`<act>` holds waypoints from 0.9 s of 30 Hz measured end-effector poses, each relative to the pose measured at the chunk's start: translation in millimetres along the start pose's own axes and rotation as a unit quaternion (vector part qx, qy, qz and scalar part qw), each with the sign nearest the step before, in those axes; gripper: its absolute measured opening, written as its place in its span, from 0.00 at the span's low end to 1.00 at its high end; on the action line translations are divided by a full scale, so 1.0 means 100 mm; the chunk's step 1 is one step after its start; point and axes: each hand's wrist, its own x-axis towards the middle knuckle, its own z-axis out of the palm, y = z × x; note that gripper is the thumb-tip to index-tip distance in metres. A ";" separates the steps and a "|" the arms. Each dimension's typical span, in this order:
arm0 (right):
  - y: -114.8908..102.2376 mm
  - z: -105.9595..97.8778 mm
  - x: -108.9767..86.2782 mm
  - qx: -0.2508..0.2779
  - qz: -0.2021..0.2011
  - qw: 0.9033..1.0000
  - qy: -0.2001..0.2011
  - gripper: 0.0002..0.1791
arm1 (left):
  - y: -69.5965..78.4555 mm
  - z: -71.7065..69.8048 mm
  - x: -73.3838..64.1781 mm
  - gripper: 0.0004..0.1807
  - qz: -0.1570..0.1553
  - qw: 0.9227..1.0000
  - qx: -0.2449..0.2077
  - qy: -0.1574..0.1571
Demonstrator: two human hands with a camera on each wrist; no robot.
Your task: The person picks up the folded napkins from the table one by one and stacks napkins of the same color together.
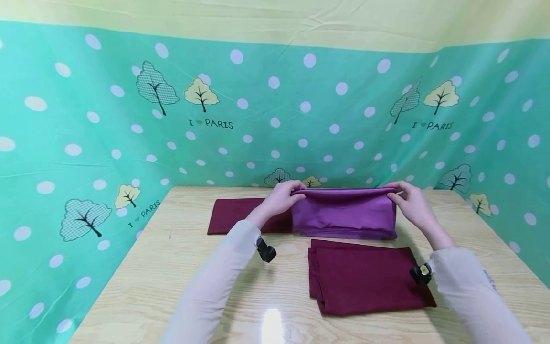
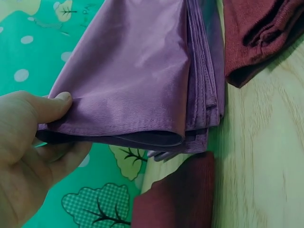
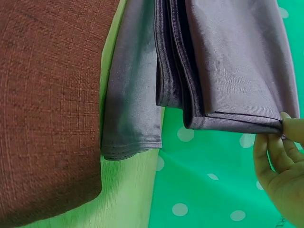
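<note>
A folded purple cloth (image 1: 343, 212) stands raised at the back of the table, stretched between two hands. My left hand (image 1: 283, 196) pinches its upper left corner; in the left wrist view the thumb (image 2: 59, 105) lies on top and the fingers underneath. At the upper right corner, my right hand (image 1: 408, 200) pinches the edge between thumb and fingers. Several stacked layers with stitched hems show in both wrist views. The lower part of the purple cloth (image 3: 133, 104) hangs down to the table.
A folded maroon cloth (image 1: 369, 279) lies in front of the purple one, under my right wrist. Another flat maroon cloth (image 1: 236, 215) lies at the back left, partly behind my left hand. A patterned green curtain (image 1: 275, 110) hangs behind the wooden table (image 1: 172, 267).
</note>
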 end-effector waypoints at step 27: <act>0.16 -0.01 0.01 -0.019 0.022 1.000 0.000 0.14 | -0.07 0.26 0.21 0.12 -0.039 0.998 -0.049 0.011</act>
